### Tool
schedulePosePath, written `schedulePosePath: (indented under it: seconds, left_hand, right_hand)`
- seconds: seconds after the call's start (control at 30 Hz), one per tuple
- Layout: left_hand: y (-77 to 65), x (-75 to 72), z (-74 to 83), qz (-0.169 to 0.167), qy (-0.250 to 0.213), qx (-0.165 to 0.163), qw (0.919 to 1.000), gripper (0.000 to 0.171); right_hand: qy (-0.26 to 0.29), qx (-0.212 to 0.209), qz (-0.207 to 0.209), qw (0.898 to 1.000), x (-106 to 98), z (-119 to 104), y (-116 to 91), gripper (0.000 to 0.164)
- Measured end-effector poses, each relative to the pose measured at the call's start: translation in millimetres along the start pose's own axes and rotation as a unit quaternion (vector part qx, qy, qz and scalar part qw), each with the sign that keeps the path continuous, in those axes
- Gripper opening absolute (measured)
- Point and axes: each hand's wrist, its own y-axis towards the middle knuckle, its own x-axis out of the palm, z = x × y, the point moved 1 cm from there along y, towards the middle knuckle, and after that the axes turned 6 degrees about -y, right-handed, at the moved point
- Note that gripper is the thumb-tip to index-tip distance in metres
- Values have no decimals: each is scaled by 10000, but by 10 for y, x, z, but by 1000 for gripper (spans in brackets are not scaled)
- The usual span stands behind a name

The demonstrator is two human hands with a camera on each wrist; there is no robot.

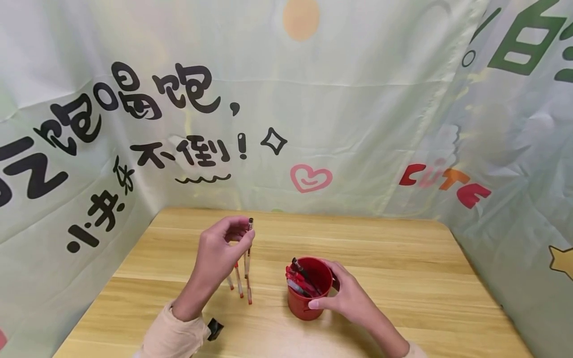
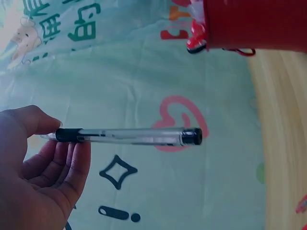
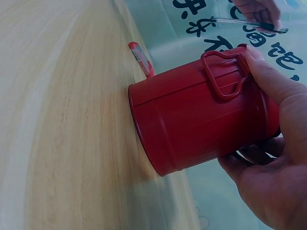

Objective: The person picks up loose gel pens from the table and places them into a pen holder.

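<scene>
My left hand [image 1: 224,243] pinches a clear pen [image 2: 129,136] with a black grip and a black end, between thumb and fingers. It holds the pen raised over the table, left of a red metal bucket [image 1: 309,311]. My right hand [image 1: 351,293] grips that bucket around its right side near the rim. A looped handle [image 3: 221,79] shows on the bucket's wall in the right wrist view. Inside lean several pens, among them red pens [image 1: 299,280] and one with a black top [image 1: 299,266]. The bucket stands upright on the table.
Several clear pens with red tips [image 1: 248,291] lie on the wooden table [image 1: 380,268] below my left hand. A small black object [image 1: 215,329] is beside the left sleeve [image 1: 176,330]. A printed cloth [image 1: 358,124] hangs behind and along both sides of the table.
</scene>
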Motion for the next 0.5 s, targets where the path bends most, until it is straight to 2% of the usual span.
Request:
schedulePosePath:
  seconds: [0.13,0.23,0.5]
  left_hand:
    - [12,60,99,-44,-301,298,9991,20]
    - [22,108,178,-93,-486,654,9966,20]
    - [21,260,325,-141,-1102,1387,9841,18]
  right_hand:
    - [-7,9,16,10000,0,-2,-1,91]
    - [5,3,21,10000,3,-6,-3,92]
    - [64,55,37,10000,12,-24,-8,91]
